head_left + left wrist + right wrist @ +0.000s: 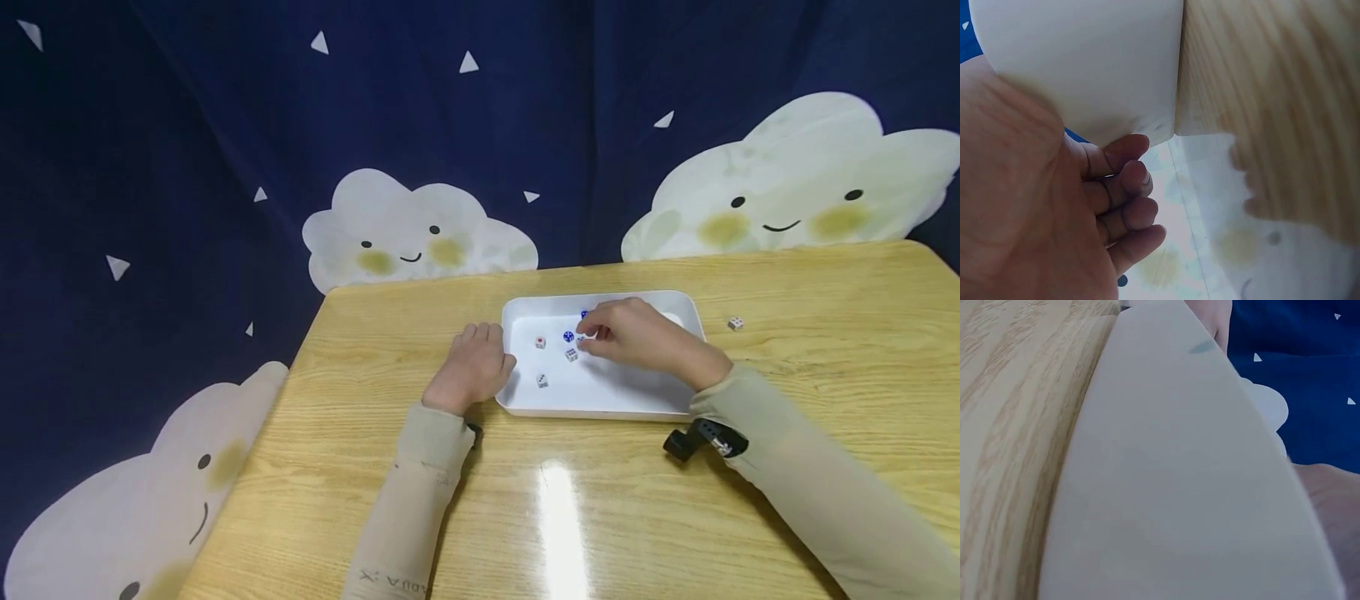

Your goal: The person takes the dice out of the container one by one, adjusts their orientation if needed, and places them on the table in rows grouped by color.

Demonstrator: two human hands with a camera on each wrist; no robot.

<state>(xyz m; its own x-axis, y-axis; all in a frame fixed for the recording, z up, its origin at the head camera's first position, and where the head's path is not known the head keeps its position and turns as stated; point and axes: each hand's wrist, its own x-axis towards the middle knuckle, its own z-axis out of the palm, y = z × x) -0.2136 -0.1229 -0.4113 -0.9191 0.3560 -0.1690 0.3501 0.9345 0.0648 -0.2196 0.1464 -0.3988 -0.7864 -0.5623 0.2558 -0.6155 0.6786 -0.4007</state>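
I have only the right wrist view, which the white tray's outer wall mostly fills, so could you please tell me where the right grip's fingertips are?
Observer: In the head view, the right grip reaches into the white tray, with its fingertips down among white dice and blue dice.
Operator: Thank you; would you kindly check whether any die lies outside the tray?
Observer: Yes, one white die sits on the wooden table, just right of the tray.
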